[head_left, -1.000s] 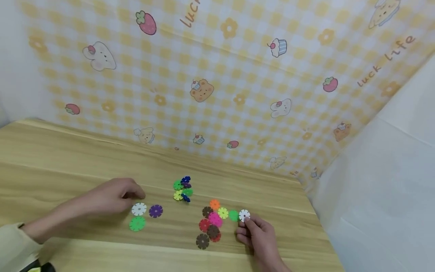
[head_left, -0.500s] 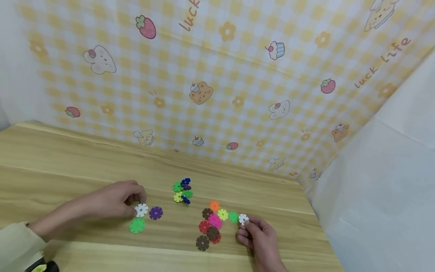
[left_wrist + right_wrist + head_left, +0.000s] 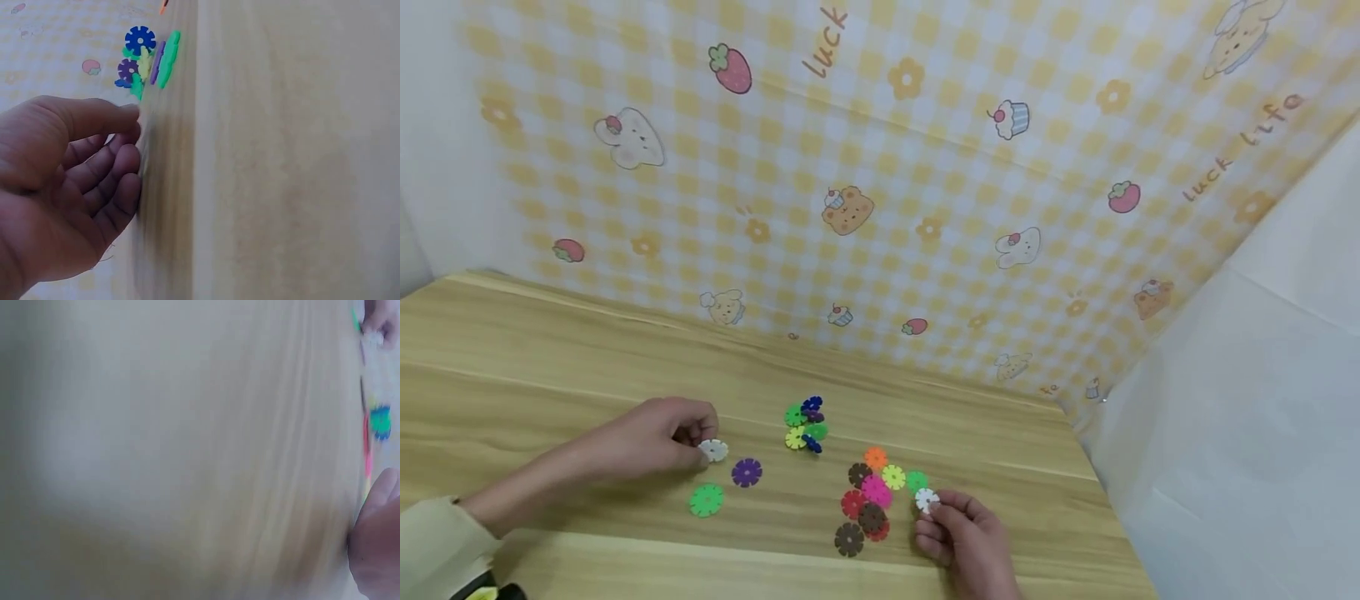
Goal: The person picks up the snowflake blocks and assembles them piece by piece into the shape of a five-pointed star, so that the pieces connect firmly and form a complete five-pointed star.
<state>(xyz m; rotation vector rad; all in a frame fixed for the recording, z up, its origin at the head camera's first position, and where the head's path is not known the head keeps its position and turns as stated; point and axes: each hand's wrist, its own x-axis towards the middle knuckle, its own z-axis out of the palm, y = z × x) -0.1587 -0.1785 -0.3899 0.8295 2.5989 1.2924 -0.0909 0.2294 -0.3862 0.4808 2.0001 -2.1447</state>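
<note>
Notched plastic snowflake discs lie on the wooden table. In the head view my left hand (image 3: 673, 437) pinches a white disc (image 3: 715, 451), tilted above the table. Near it lie a green disc (image 3: 707, 500) and a purple disc (image 3: 747, 472). At the right, thumb and fingers of my right hand (image 3: 966, 533) pinch another white disc (image 3: 927, 500) beside a green disc (image 3: 917, 481). The left wrist view shows the curled fingers of my left hand (image 3: 81, 169), with the white disc hidden there. Only part of my right hand (image 3: 378, 544) appears in its blurred wrist view.
A joined cluster of discs (image 3: 805, 425), blue, green, yellow and purple, stands mid-table. Left of my right hand, several loose discs lie close together, among them a pink disc (image 3: 876, 491) and an orange disc (image 3: 876, 457). A patterned cloth (image 3: 850, 275) hangs behind the table (image 3: 587, 358).
My left hand has taken hold of the white disc and lifted it away from the green one. My right hand has moved its white disc slightly left and nearer to me.
</note>
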